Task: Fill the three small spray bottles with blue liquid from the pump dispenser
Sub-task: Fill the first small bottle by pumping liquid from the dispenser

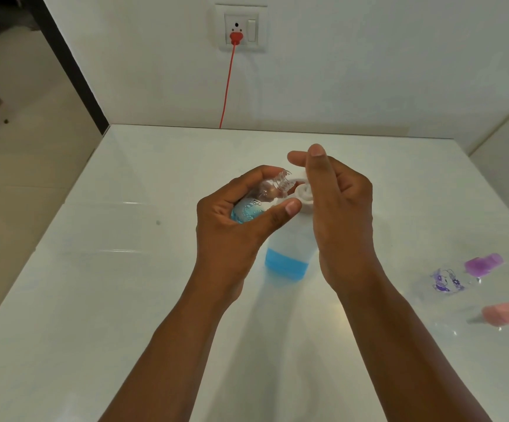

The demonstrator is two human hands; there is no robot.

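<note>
Head view: the left grip [235, 208] curls around a small clear spray bottle [256, 202], tilted, its open threaded neck held right against the spout of the pump dispenser [288, 239]. The bottle looks light, thin-walled and probably slick if wetted, so holding it round the body, as here, seems soundest. The right grip [335, 202] rests over the pump head, index finger straight, the others loosely bent. Well right of it, two more bottles, purple-capped [460, 275] and pink-capped [503, 313], lie on the table [95, 269].
</note>
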